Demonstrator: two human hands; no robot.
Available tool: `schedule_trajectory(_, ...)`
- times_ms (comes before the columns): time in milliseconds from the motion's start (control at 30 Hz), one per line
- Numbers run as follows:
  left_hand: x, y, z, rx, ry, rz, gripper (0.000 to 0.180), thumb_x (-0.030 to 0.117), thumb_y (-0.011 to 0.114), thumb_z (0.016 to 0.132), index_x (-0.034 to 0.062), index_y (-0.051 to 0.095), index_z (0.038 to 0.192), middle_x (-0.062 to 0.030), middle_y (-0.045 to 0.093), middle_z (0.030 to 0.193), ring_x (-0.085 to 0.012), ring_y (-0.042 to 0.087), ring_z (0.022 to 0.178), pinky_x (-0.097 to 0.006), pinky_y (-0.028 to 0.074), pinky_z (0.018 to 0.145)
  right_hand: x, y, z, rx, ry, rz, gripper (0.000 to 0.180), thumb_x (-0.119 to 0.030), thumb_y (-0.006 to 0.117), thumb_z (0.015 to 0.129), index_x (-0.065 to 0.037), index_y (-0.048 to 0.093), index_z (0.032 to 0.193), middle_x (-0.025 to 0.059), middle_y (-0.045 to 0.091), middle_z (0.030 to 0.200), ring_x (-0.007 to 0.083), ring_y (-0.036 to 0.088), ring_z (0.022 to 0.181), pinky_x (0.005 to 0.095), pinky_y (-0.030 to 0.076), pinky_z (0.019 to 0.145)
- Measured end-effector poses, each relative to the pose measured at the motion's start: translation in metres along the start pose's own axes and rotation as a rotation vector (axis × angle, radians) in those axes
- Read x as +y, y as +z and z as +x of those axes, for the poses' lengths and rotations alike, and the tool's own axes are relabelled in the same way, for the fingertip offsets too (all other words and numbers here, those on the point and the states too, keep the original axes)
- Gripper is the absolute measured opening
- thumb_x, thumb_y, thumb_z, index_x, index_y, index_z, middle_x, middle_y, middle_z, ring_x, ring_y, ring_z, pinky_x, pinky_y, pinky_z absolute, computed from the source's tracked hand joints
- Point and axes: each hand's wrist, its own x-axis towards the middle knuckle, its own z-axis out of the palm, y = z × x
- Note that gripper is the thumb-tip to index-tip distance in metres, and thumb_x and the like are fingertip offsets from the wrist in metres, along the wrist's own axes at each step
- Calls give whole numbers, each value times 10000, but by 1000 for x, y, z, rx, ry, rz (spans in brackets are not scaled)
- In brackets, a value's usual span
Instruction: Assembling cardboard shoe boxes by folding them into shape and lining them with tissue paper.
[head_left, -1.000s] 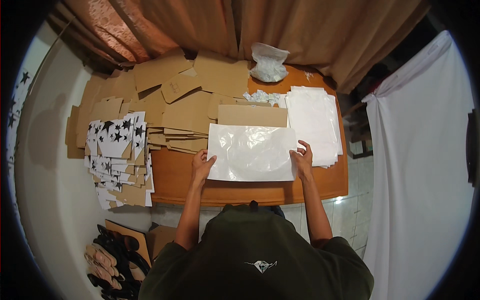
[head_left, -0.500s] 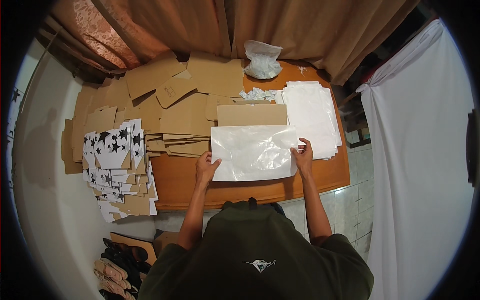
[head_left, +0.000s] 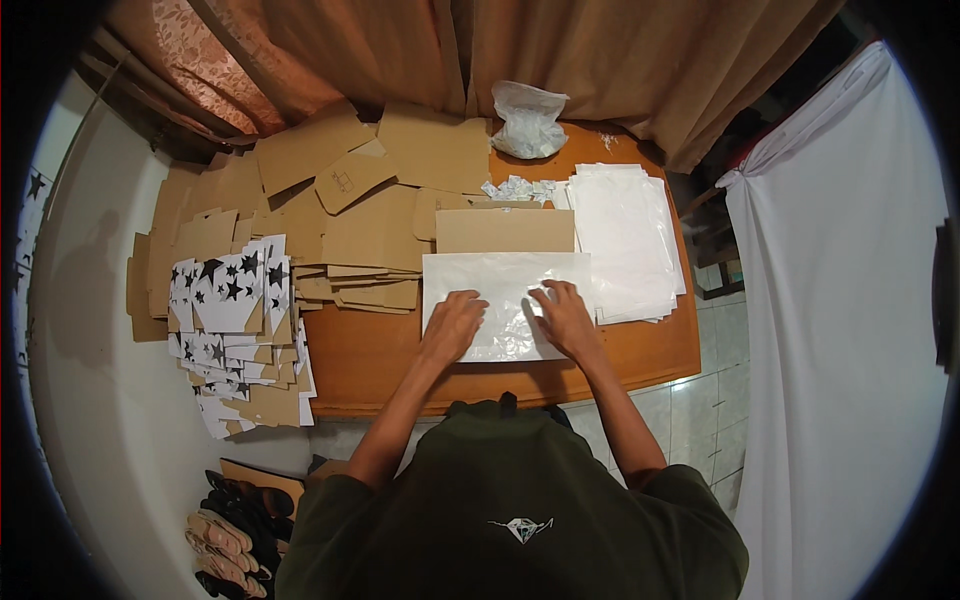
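A glossy white sheet lies near the table's front edge, with a flat brown cardboard piece showing beyond its far edge. Whether the cardboard runs on under the sheet is hidden. My left hand rests on the sheet's left half, palm down, fingers bent and apart. On the right half my right hand lies the same way, with its fingers pointing inward. Neither hand grips anything. To the right, beside the sheet, sits a stack of white sheets.
Brown cardboard pieces cover the table's left and far side. Star-patterned cardboard pieces are piled at the left edge. Small packets and a translucent plastic bag stand at the back. Shoes sit on the floor, lower left.
Both hands have let go of the sheet's side edges and moved inward onto its surface. The sheet now lies flatter, in about the same place.
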Motion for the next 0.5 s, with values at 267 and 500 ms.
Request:
schedule_trajectory(267,8,21,7,-222,-54,179,581,124,795,813,75,583,1352,-183,516,1413,-358,485,1314,-517,430,1036,-1,27,-2,-134,-3,-90,552,-207,813,776,-143,613,1286,144,564,1234,349,543,1162,467,484,955)
schedule_trajectory(500,2,33,10,-282,-140,297,745,222,866,748,80,532,1398,-191,483,1428,-355,466,1328,-534,416,1037,7,46,-1,-249,29,-179,657,-250,792,797,-206,568,1413,144,530,1355,354,529,1221,487,472,995)
